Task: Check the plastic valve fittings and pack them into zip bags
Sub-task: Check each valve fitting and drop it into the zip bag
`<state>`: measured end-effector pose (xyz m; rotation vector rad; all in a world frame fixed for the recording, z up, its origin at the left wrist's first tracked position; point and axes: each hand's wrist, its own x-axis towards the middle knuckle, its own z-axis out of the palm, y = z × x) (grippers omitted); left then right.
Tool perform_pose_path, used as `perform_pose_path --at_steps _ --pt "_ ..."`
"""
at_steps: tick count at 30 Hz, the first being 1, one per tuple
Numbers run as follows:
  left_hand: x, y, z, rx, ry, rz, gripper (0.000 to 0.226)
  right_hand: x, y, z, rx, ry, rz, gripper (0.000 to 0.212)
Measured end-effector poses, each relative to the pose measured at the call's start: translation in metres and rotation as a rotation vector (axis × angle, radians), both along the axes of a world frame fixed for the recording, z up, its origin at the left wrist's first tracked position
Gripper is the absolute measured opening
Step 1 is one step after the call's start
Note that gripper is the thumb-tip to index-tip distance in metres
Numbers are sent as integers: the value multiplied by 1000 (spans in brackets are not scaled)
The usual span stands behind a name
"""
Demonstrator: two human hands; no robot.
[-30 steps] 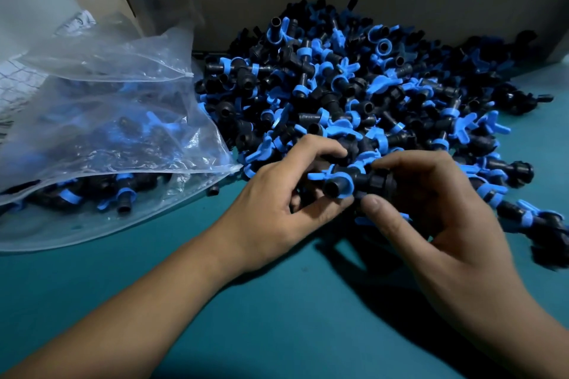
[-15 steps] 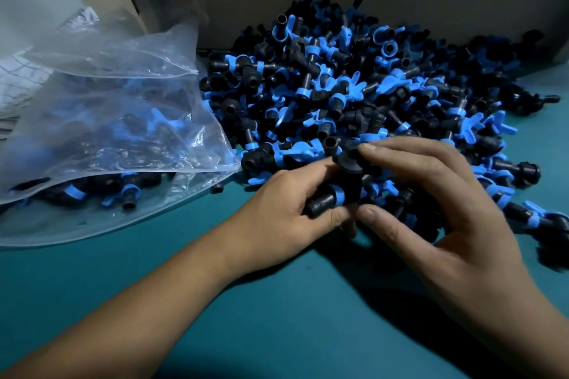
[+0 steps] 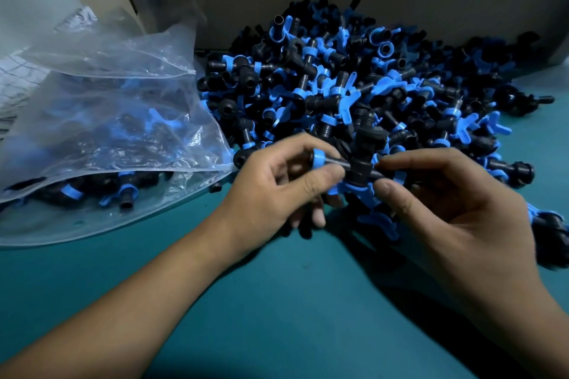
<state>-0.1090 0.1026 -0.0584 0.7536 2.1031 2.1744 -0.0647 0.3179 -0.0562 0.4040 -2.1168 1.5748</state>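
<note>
The valve fitting point(image 3: 358, 163) has turned and now lies sideways. On the left, the zip bag point(image 3: 101, 132) lies open, partly filled. The left hand point(image 3: 277, 191) and right hand point(image 3: 446, 209) each pinch one end. This looks like checking; next, it probably goes into the bag.

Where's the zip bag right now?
Head view, left side: the zip bag lies on the teal table, partly filled, its edge against the pile of fittings.

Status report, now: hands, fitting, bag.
Left hand and right hand both pinching one valve fitting. Zip bag part-filled, left. Nothing blocking.
</note>
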Motion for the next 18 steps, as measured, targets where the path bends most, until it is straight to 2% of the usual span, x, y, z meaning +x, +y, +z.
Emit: perform_pose_path --at_steps 5,11,15,18 --pt "-4 -3 0 61 -17 42 15 -1 -3 3 -123 -121 71 17" --pt "-5 -6 -1 55 12 59 10 -1 -1 2 -85 -205 86 19" --pt "-5 -5 -3 43 94 59 22 -3 -1 5 -87 -45 93 11" --pt "-10 -2 -6 -61 195 113 36 -4 1 5 67 64 81 30"
